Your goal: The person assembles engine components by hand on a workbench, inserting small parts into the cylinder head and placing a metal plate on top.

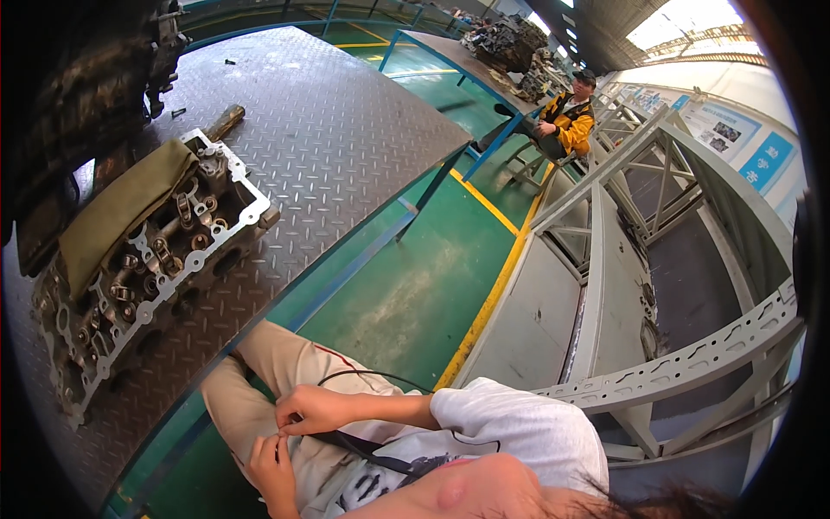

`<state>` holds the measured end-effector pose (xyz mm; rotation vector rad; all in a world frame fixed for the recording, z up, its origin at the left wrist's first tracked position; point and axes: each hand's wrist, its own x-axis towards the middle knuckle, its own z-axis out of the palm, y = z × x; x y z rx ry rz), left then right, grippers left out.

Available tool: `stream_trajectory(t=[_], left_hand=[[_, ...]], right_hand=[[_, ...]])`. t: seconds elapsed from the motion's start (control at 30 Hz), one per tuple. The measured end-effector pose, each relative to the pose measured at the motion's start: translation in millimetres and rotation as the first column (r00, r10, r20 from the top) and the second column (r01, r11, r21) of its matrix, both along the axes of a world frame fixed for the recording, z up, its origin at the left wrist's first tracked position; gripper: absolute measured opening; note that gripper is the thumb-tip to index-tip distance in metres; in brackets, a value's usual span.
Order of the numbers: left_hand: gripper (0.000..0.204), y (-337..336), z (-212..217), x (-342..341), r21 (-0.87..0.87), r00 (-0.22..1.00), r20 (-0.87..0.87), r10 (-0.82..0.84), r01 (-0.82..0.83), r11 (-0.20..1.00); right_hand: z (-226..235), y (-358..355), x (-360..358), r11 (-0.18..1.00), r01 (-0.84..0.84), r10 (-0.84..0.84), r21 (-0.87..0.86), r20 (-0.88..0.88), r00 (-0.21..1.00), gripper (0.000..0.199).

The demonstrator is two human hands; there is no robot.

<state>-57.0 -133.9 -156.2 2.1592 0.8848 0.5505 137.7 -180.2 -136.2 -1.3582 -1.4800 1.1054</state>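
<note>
My right hand (313,409) and my left hand (271,474) meet over my lap, fingertips touching. The right one is closed in a pinch. Curled fingers make up the left, where a small dark bit shows that is too small to name. A thin black cable (372,373) loops past my right forearm, and a black strap (373,450) crosses my shirt. Away from both hands, an engine cylinder head (197,259) rests on the metal-plate table (346,130). An olive cloth (130,212) is draped along it.
Beside the cylinder head stands a large dark engine (78,104). A wooden piece (227,122) and a small bolt (178,112) lie near it. Grey metal frames (596,259) rise at the right. A person (566,121) sits by another table (441,52) bearing engine parts.
</note>
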Motion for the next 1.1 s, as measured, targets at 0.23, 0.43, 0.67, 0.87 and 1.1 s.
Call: stream_trajectory(t=[0.23, 0.43, 0.67, 0.87, 1.1], left_hand=[[0.008, 0.7, -2.2, 1.1, -0.076, 0.999, -0.054, -0.002, -0.002, 0.997], [0.010, 5.0, -3.7, -0.1, -0.054, 0.996, -0.087, 0.006, -0.011, 0.999], [0.010, 6.5, -8.3, -10.9, -0.022, 0.996, 0.006, 0.094, -0.094, 0.995], [0.009, 7.7, -11.6, -16.7, -0.040, 0.978, 0.065, 0.197, -0.194, 0.980], [0.009, 13.1, -35.5, -25.1, -0.093, 0.983, -0.014, 0.182, -0.182, 0.979]], right_hand=[[-10.1, -6.4, 11.3, 0.998, 0.052, -0.050, -0.043, 0.052, 0.997, 0.009], [-14.9, -8.0, 16.2, 0.997, 0.050, -0.048, -0.065, 0.031, 0.998, 0.009], [-10.5, -2.9, 10.5, 0.996, 0.077, -0.076, -0.055, 0.004, 0.997, 0.010], [-9.5, -3.9, 9.7, 0.991, 0.110, -0.111, -0.077, -0.008, 0.994, 0.012], [-10.1, -5.8, 12.3, 0.992, 0.096, -0.098, -0.078, -0.017, 0.995, 0.010]])
